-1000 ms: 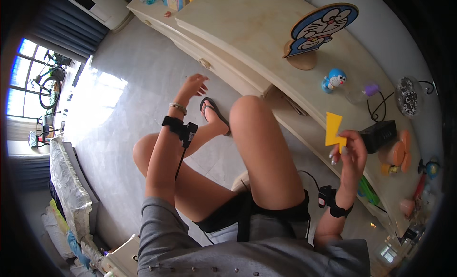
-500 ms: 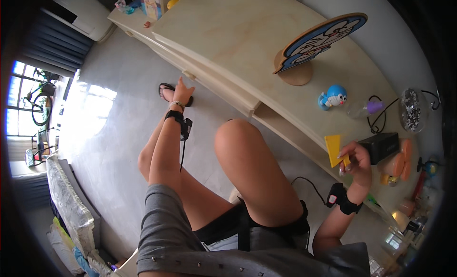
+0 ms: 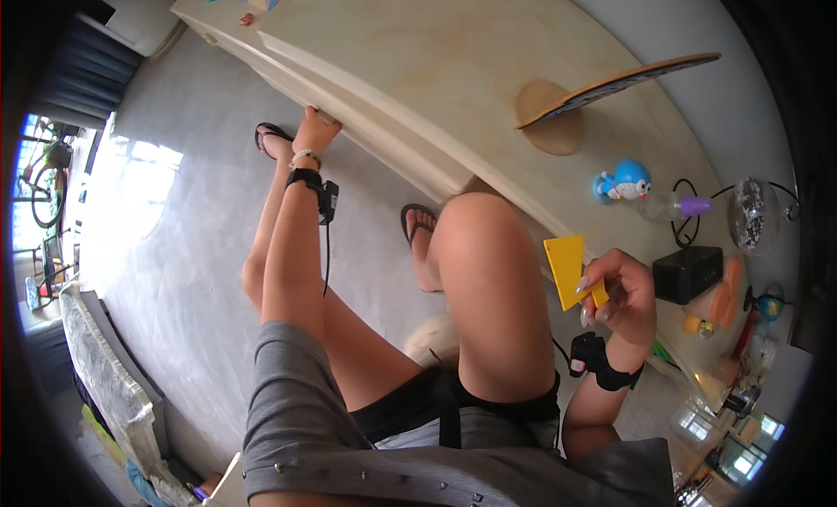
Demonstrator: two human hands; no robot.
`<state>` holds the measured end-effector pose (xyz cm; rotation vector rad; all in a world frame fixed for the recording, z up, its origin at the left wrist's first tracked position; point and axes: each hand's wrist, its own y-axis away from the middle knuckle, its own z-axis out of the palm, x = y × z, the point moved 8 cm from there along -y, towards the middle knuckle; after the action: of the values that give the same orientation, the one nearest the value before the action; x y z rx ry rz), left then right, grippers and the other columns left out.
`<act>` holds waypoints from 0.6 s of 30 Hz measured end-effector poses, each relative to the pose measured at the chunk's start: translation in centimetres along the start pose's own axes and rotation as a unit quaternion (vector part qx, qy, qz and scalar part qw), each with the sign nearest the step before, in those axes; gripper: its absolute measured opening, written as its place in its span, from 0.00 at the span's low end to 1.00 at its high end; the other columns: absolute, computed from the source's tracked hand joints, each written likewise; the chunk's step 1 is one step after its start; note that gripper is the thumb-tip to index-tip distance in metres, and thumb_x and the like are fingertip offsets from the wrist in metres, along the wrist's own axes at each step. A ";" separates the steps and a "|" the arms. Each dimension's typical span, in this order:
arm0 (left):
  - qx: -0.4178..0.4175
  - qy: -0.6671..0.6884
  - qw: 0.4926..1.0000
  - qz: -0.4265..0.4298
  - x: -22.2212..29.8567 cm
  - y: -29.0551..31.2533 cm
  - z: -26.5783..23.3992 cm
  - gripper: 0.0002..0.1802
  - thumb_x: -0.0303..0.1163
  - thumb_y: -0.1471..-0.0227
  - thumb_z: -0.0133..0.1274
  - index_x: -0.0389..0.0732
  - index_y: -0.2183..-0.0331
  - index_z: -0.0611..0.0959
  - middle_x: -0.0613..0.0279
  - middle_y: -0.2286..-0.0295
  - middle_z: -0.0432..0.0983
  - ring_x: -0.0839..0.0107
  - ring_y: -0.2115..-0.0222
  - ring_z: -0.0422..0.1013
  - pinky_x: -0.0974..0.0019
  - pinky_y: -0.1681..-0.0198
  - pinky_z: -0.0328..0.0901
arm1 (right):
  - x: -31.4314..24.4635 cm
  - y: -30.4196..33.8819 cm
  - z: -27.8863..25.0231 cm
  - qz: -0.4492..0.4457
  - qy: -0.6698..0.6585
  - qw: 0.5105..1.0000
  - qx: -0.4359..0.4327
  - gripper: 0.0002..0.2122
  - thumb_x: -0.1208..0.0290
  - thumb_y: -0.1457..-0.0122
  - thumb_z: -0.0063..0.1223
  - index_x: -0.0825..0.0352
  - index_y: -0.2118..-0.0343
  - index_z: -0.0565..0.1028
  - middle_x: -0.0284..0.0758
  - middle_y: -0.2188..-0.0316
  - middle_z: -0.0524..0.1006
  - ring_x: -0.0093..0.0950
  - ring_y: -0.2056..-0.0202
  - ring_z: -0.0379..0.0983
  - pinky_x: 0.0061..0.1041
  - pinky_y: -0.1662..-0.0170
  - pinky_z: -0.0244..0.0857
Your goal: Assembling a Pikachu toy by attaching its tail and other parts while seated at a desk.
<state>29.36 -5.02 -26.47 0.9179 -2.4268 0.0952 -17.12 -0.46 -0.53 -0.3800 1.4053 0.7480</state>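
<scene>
My left hand (image 3: 316, 132) reaches to the front of the long cream cabinet (image 3: 375, 71). Its fingers are closed at the drawer knob (image 3: 328, 117), which they partly cover. In my right hand (image 3: 623, 289) a yellow flat scraper-like piece (image 3: 564, 270) is pinched between thumb and fingers. Wide at one end and narrower toward my grip, it is held up in front of the cabinet's edge, near my raised knee. Both wrists wear black straps with small boxes.
On the cabinet top stand a round wooden-backed board (image 3: 610, 93), a blue-and-white figurine (image 3: 623, 182), a clear bottle with a purple cap (image 3: 689, 206), a black box (image 3: 689, 274) and a glass jar (image 3: 750, 212). A sandalled foot (image 3: 420, 232) rests on the grey floor.
My left hand has gone from open beside the drawer knob to closed at it. My right hand has moved left with the yellow piece. The view has shifted and turned slightly.
</scene>
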 end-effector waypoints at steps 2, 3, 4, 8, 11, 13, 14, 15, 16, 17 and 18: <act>-0.015 -0.014 1.000 -0.017 1.6 0.5 0.7 0.35 0.48 0.67 0.52 0.39 0.58 0.62 0.46 0.68 0.72 0.52 0.65 0.68 0.56 0.64 0.63 | -0.2 -0.1 1.1 -0.001 -0.004 1.000 -0.006 0.20 0.60 0.58 0.60 0.71 0.70 0.68 0.31 0.77 0.70 0.15 0.77 0.65 0.11 0.73 0.58; -0.028 -0.033 0.998 -0.036 1.7 0.8 0.7 0.35 0.49 0.67 0.52 0.41 0.58 0.62 0.47 0.68 0.72 0.53 0.65 0.69 0.57 0.65 0.64 | -0.3 -0.2 1.6 -0.003 -0.003 1.000 -0.012 0.20 0.60 0.58 0.60 0.71 0.70 0.68 0.31 0.77 0.70 0.15 0.77 0.65 0.11 0.73 0.58; -0.023 -0.031 0.999 -0.038 1.7 1.0 0.3 0.35 0.49 0.67 0.52 0.41 0.58 0.62 0.47 0.68 0.72 0.53 0.65 0.69 0.57 0.65 0.64 | -0.1 -0.2 1.8 0.021 -0.011 1.000 0.003 0.19 0.62 0.58 0.60 0.71 0.70 0.68 0.31 0.77 0.70 0.14 0.77 0.65 0.10 0.74 0.58; -0.006 -0.050 0.998 -0.037 -0.8 1.0 -0.1 0.35 0.49 0.67 0.51 0.42 0.58 0.62 0.48 0.69 0.73 0.54 0.65 0.69 0.58 0.66 0.64 | 0.2 -0.6 3.9 0.049 0.004 0.998 -0.046 0.14 0.67 0.55 0.57 0.70 0.69 0.69 0.30 0.75 0.69 0.14 0.77 0.65 0.10 0.74 0.58; -0.013 -0.030 0.999 -0.009 -5.6 0.7 -0.1 0.35 0.48 0.67 0.52 0.41 0.57 0.62 0.47 0.68 0.72 0.53 0.65 0.69 0.58 0.64 0.63 | 0.8 -0.2 4.7 0.048 0.016 0.994 -0.096 0.11 0.69 0.52 0.54 0.69 0.68 0.69 0.30 0.73 0.69 0.14 0.77 0.66 0.10 0.74 0.58; -0.050 0.028 0.998 0.020 -4.0 3.1 -0.9 0.37 0.47 0.68 0.54 0.40 0.57 0.62 0.45 0.68 0.72 0.53 0.64 0.68 0.59 0.63 0.63 | 1.0 -0.2 4.0 0.044 0.027 0.994 -0.093 0.12 0.68 0.53 0.54 0.69 0.68 0.69 0.30 0.74 0.69 0.14 0.78 0.65 0.10 0.75 0.58; -0.039 0.002 0.999 0.010 -5.6 3.0 -1.2 0.39 0.47 0.69 0.56 0.39 0.56 0.61 0.43 0.68 0.71 0.53 0.64 0.68 0.60 0.62 0.62 | 1.2 -0.4 4.1 0.042 0.022 0.994 -0.097 0.12 0.68 0.53 0.54 0.69 0.68 0.69 0.30 0.74 0.69 0.14 0.78 0.65 0.10 0.75 0.58; -0.039 -0.002 0.999 0.007 -5.7 3.7 -1.8 0.39 0.47 0.69 0.56 0.39 0.56 0.61 0.43 0.68 0.71 0.53 0.64 0.68 0.60 0.62 0.62 | 1.5 -0.5 4.2 0.049 -0.004 0.993 -0.103 0.13 0.67 0.53 0.54 0.69 0.67 0.69 0.30 0.74 0.69 0.14 0.78 0.65 0.11 0.75 0.58; -0.052 0.001 0.999 -0.005 -5.6 4.6 -2.2 0.40 0.47 0.69 0.56 0.39 0.55 0.61 0.44 0.67 0.71 0.53 0.64 0.68 0.60 0.61 0.62 | 1.7 -0.7 4.3 0.056 -0.028 0.992 -0.109 0.13 0.66 0.52 0.54 0.69 0.67 0.68 0.30 0.74 0.69 0.15 0.78 0.65 0.11 0.74 0.58; -0.066 0.004 0.998 -0.017 -5.4 5.2 -2.5 0.41 0.48 0.70 0.56 0.39 0.55 0.61 0.44 0.67 0.71 0.53 0.63 0.68 0.60 0.61 0.62 | 1.8 -0.7 4.5 0.057 -0.029 0.992 -0.110 0.13 0.66 0.52 0.54 0.69 0.67 0.68 0.30 0.74 0.69 0.15 0.78 0.65 0.11 0.74 0.58; -0.063 0.020 0.998 -0.014 -7.5 5.5 -3.2 0.41 0.49 0.69 0.56 0.39 0.54 0.61 0.45 0.66 0.71 0.53 0.63 0.68 0.60 0.61 0.62 | 1.8 -0.9 5.2 0.056 -0.032 0.991 -0.121 0.14 0.65 0.52 0.54 0.69 0.67 0.68 0.30 0.73 0.69 0.15 0.77 0.65 0.11 0.74 0.58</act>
<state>32.01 4.43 -26.94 0.8832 -2.3529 -0.0496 -12.68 2.76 -1.61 -0.4635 1.2867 1.0191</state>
